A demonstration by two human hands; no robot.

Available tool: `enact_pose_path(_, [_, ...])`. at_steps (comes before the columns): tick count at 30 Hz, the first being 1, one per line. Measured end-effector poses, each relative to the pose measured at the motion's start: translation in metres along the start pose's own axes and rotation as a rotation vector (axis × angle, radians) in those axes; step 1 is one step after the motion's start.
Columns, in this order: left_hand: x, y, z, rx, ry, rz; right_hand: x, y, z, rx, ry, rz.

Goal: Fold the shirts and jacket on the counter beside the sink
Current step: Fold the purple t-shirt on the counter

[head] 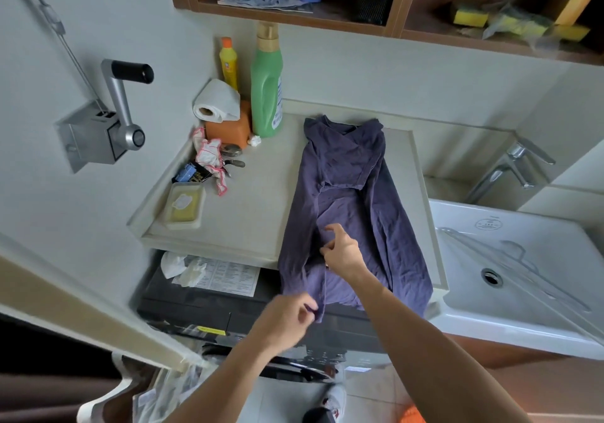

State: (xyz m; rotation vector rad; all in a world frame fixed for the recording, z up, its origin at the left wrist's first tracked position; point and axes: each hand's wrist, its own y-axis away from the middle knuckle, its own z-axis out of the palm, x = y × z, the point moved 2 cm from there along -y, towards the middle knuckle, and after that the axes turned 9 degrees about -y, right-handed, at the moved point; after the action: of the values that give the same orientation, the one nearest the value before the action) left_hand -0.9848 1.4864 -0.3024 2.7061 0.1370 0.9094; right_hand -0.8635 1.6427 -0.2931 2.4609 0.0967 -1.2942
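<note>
Purple shirt [346,174] lies on the surface [248,213], hem overhanging the front edge. Your left hand [287,318] pinches the hem, your right hand [343,249] the mid-body fold; pull that edge taut and straight.

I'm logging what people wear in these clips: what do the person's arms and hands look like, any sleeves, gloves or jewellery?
The left forearm and right forearm are bare down to the frame's bottom edge; no sleeve shows. The left hand and right hand wear no gloves. No watch, bracelet or ring is visible, though the left hand is slightly blurred.
</note>
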Motion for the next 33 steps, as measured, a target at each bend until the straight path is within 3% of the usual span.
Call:
enact_pose_path(3, [-0.019, -0.015, -0.015, 0.274, 0.105, -0.157, 0.002, 0.000, -0.003, -0.036, 0.006, 0.030])
enact_pose_path(8, [-0.028, -0.031, -0.017, 0.343, 0.220, -0.252, 0.003, 0.003, 0.008, -0.105, 0.097, -0.036])
enact_pose_path(13, [-0.025, -0.040, -0.011, 0.291, 0.274, -0.232, 0.009, 0.005, -0.001, -0.139, -0.103, 0.013])
enact_pose_path(20, [-0.025, -0.048, -0.015, 0.211, 0.240, -0.256, 0.001, -0.006, -0.011, -0.205, -0.051, 0.023])
enact_pose_path(25, [-0.027, -0.050, -0.017, 0.174, 0.198, -0.258, -0.010, -0.035, -0.008, -0.104, -0.255, 0.066])
enact_pose_path(30, [-0.026, -0.053, -0.016, 0.181, 0.222, -0.282, -0.003, -0.037, -0.012, 0.083, -0.186, -0.078])
enact_pose_path(33, [-0.022, -0.052, -0.015, 0.167, 0.218, -0.293, 0.007, -0.038, -0.011, 0.085, -0.064, -0.037])
